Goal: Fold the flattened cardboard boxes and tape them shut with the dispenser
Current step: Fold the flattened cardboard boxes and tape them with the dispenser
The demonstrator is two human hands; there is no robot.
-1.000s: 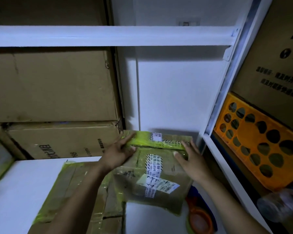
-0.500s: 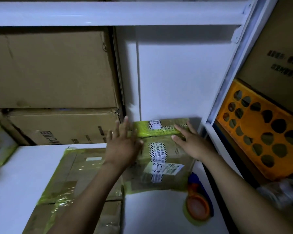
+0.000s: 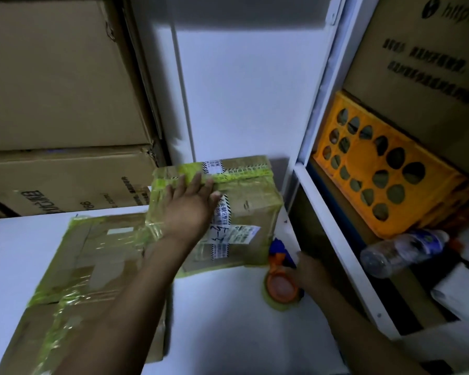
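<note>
A small cardboard box [image 3: 249,209], wrapped in yellow-green tape and bearing white labels, stands on the white shelf [image 3: 228,326] against the back wall. My left hand [image 3: 191,204] lies flat on its top with fingers spread. Just to the box's right lies the orange and blue tape dispenser [image 3: 280,282] with a yellow-green roll. My right hand [image 3: 309,272] is at the dispenser's right side, fingers curled against it. A larger flattened box [image 3: 92,266] with the same tape lies to the left, partly under my left forearm.
Big brown cartons [image 3: 60,104] are stacked at the back left. A white upright post [image 3: 333,239] bounds the shelf on the right. Beyond it sit an orange perforated crate [image 3: 385,169], a plastic bottle [image 3: 401,247] and another carton [image 3: 428,58].
My right hand has left the small box and dropped to the tape dispenser. My left hand stays flat on the box top. The view has tilted downward.
</note>
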